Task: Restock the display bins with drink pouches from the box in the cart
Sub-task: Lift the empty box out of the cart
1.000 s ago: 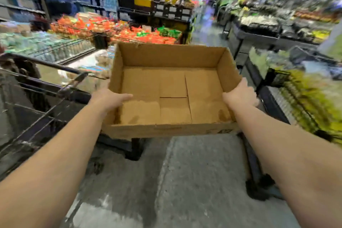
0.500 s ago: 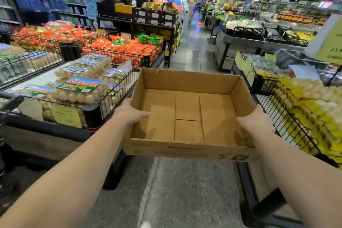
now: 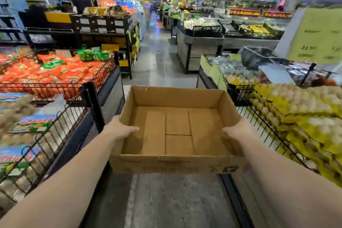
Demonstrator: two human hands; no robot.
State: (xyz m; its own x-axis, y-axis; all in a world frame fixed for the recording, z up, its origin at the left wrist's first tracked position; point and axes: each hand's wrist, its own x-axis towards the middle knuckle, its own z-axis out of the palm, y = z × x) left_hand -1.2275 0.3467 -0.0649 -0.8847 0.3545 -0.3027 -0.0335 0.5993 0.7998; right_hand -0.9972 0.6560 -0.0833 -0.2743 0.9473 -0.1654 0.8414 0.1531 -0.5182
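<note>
Cardboard is all that the person carries now: the box (image 3: pixel 177 127) is empty, held out in front at about waist height over the aisle floor (image 3: pixel 162 200), between the wire display bins (image 3: pixel 55 135) on the left and the ones with yellow egg trays (image 3: pixel 299 116) on the right. No drink pouch shows inside it or anywhere near, and no cart is in view.

The left hand (image 3: pixel 120 128) grips the left wall of the box, thumb hooked over the rim to the inside. The right hand (image 3: pixel 238 129) grips the right wall in the same way. The other fingers are hidden behind the walls, so I cannot tell how far they reach under the bottom.

I think the box is very light and will give no trouble for weight. It is a shallow open tray with low walls, stiff enough to keep its shape, but the walls are thin and can bend if squeezed hard. The bottom is made of folded flaps, with seams that show in the middle; these may sag if something is pressed there. The surface looks dry and rough, so it should not slip. The two side walls, near the middle, are a good place to hold, as the hands do now. One hand at a corner would probably let it twist.
</note>
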